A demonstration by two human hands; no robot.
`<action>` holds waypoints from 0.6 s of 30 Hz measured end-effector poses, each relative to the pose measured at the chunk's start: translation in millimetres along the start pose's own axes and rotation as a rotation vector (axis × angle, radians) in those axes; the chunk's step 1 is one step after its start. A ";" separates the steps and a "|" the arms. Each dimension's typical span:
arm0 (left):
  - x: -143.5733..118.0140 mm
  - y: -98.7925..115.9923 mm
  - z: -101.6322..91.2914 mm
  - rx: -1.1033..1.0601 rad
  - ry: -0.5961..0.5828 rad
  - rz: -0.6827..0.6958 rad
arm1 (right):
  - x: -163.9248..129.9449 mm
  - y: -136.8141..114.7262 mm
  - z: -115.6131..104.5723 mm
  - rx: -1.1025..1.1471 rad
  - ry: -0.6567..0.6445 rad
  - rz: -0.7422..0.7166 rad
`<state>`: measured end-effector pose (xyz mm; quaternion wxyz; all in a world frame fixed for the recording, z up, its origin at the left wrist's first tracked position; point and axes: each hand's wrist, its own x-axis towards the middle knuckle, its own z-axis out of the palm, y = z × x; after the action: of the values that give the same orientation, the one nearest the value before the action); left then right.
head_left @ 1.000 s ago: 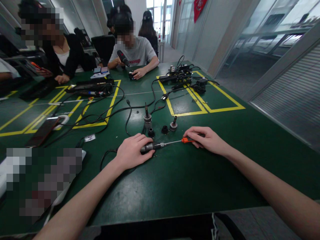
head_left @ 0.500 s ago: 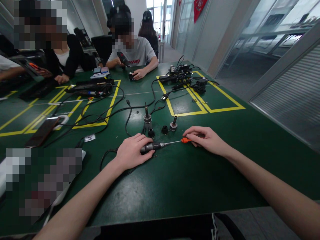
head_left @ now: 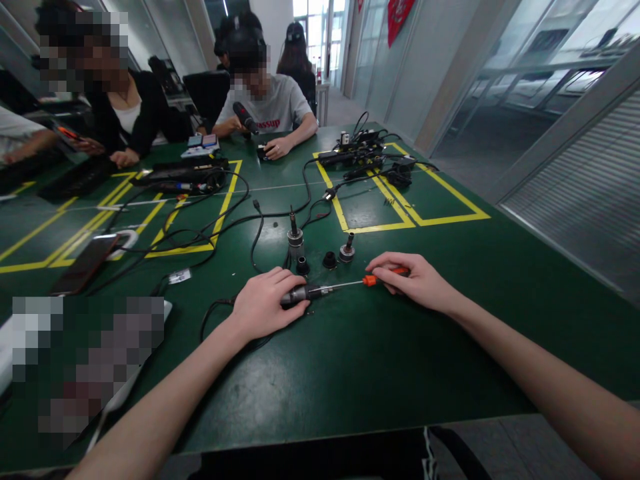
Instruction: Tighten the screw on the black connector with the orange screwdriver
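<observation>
Two hands: left hand [head_left: 260,305] gripping metal part [head_left: 299,293], right hand [head_left: 417,282] gripping screwdriver [head_left: 350,284] btwn them

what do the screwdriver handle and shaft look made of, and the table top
Screwdriver handle: looks like orange plastic, bright and smooth. Shaft: thin, silvery and glinting, likely bare steel. Table top: dark green, slightly glossy and scuffed, perhaps a rubber or vinyl mat.

A dark green matte tabletop [head_left: 350,360] bears bright yellow tape lines [head_left: 345,220]. On it lies a slim screwdriver with an orange handle and silvery shaft [head_left: 345,285]; beyond it stand small black round caps [head_left: 329,259].
</observation>
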<state>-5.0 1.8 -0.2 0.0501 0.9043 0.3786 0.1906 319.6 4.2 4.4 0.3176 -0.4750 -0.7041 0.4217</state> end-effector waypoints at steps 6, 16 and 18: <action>-0.3 0.5 -0.4 -0.006 0.008 0.010 | 1.6 -2.9 -1.8 -0.019 0.029 -0.035; 0.1 -0.2 -0.1 -0.003 0.002 0.002 | 0.9 -3.6 -0.8 0.021 -0.030 0.035; -0.1 -0.3 -0.5 0.001 0.000 0.000 | 1.5 -4.2 -1.6 0.025 -0.005 0.016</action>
<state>-5.4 1.9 0.2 0.0498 0.9043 0.3788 0.1903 318.8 5.3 9.0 0.3184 -0.4754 -0.6958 0.4341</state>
